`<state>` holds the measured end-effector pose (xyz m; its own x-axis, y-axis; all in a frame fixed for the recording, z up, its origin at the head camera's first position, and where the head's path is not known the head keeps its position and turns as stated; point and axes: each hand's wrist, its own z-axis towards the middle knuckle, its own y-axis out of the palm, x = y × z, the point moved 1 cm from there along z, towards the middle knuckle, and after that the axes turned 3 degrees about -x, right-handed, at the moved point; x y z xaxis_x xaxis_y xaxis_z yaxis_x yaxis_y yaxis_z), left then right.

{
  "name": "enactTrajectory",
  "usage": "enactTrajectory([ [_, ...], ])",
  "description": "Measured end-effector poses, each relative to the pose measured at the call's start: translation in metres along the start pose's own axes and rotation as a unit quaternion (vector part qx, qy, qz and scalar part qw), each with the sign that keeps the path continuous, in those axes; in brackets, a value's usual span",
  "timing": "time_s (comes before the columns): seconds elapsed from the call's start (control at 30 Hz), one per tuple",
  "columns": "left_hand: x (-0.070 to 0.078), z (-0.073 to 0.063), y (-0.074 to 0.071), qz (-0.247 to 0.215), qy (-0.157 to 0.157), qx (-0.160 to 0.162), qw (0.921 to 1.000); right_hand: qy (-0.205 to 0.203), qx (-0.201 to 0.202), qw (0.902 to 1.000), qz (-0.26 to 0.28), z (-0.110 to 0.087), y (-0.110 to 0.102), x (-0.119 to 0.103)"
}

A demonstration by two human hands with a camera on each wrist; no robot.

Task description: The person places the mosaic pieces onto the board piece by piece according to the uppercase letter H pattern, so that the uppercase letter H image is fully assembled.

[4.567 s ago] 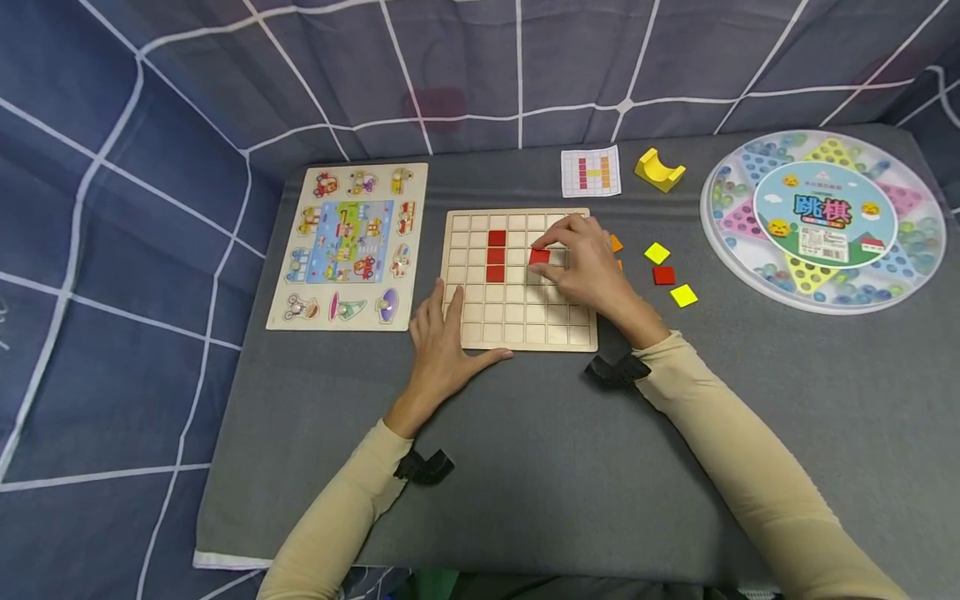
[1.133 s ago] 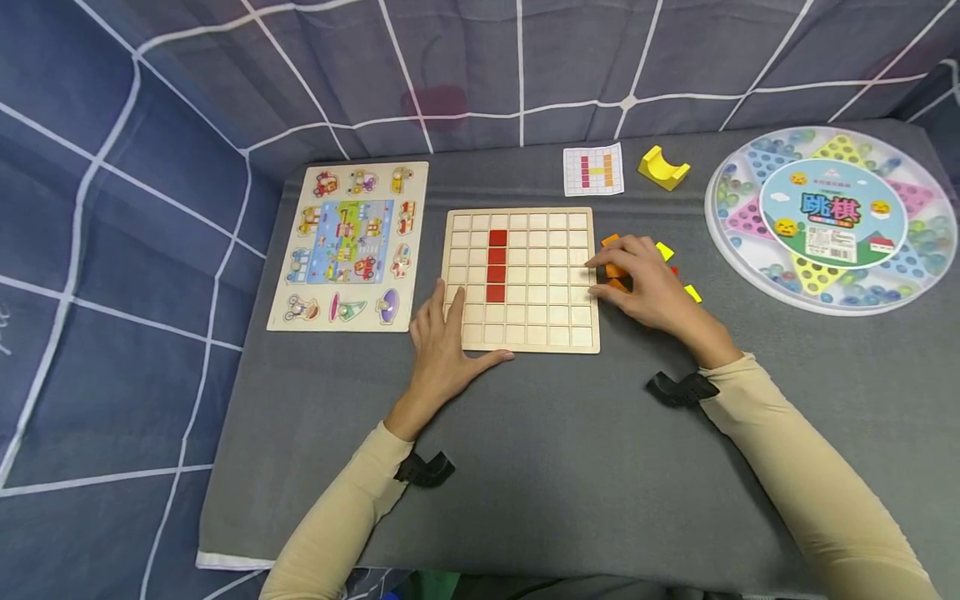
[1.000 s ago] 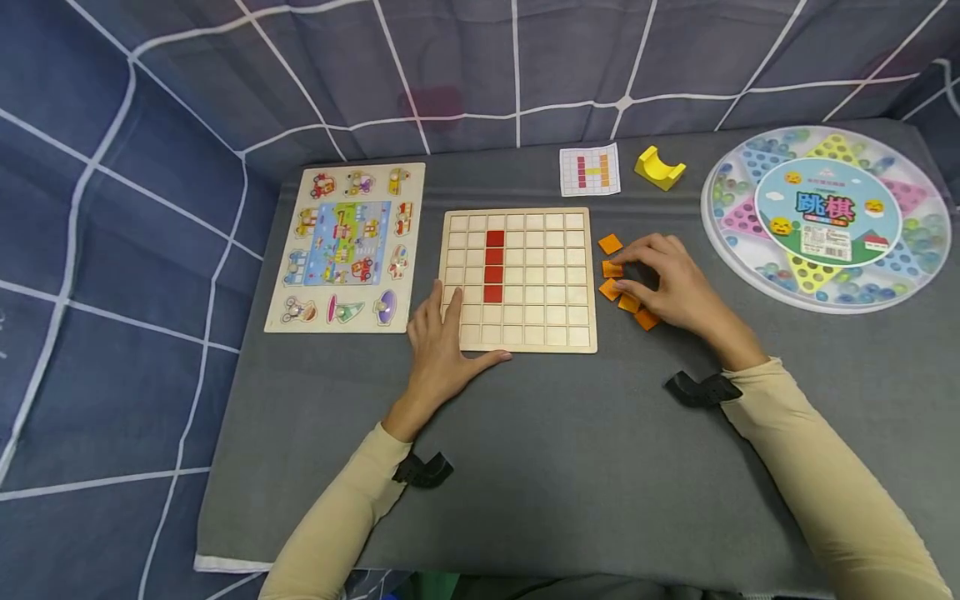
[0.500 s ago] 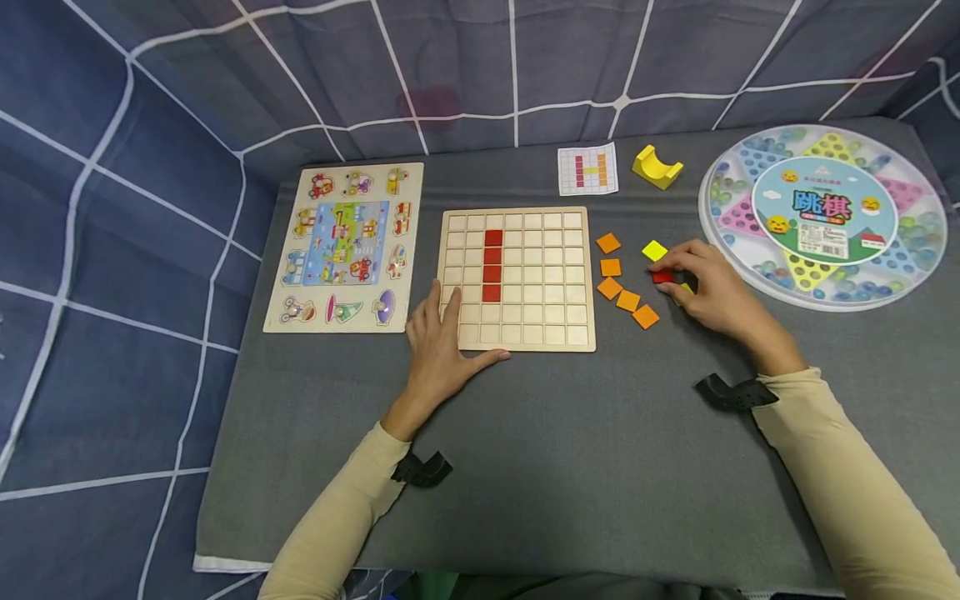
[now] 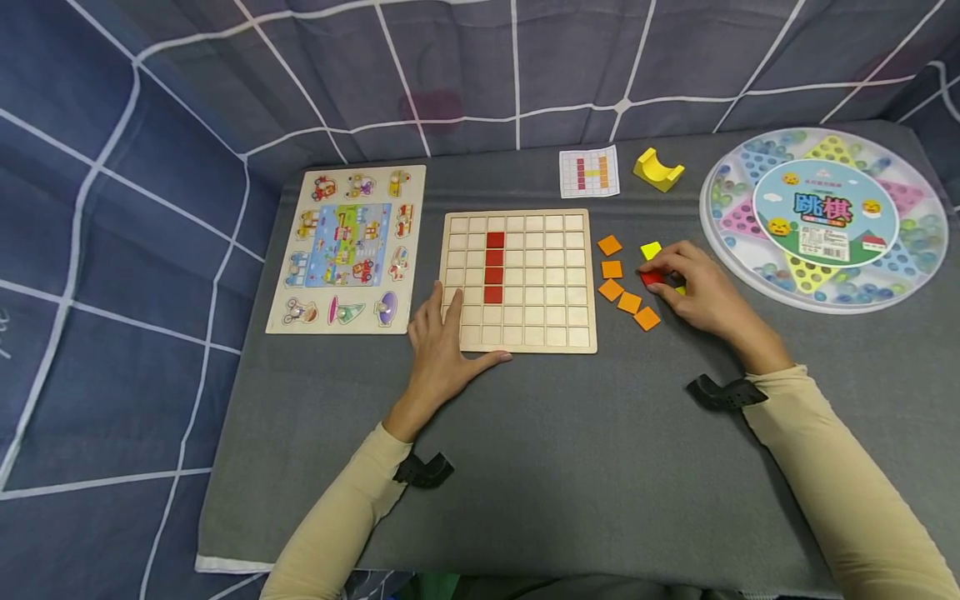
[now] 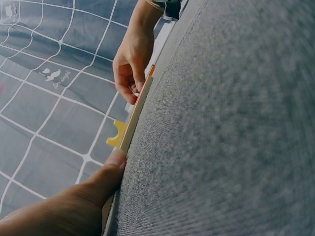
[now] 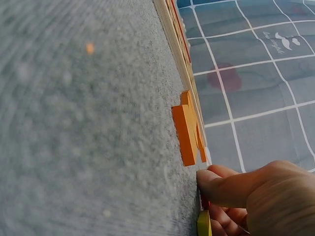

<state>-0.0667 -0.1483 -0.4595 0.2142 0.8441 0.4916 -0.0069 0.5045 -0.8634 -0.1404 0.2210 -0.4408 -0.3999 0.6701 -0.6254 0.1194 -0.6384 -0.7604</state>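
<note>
My left hand [image 5: 441,350] rests spread at the near left corner of a wooden grid board [image 5: 547,317], its thumb along the near edge. A column of several red tiles [image 5: 492,275] sits in the board's cells. Right of the board, my right hand [image 5: 701,292] pinches a loose red tile [image 5: 651,278] between thumb and fingers, low over the table. A yellow tile [image 5: 650,250] lies just beyond it; another yellow tile [image 7: 203,223] is partly hidden by the hand. Several orange tiles [image 5: 628,302] lie between the board and this hand.
A pattern card [image 5: 589,172] and a yellow curved block [image 5: 658,171] lie behind the board. A round Chinese checkers set [image 5: 825,221] is at the right. A picture puzzle board [image 5: 345,250] lies at the left. Grid-patterned cloth [image 5: 472,75] hangs behind the table.
The red column has gained a tile at its near end. My right hand has left the board, passed the orange tiles and taken a red tile, shifting it slightly left. My left hand stays put.
</note>
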Motion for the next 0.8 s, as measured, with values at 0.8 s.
enactTrajectory([
  [0.8,0.0008,0.0010,-0.0003,-0.001,-0.003,-0.002,1.0000,0.009,-0.014,0.9999,0.003,-0.0008,-0.0024,0.0022],
])
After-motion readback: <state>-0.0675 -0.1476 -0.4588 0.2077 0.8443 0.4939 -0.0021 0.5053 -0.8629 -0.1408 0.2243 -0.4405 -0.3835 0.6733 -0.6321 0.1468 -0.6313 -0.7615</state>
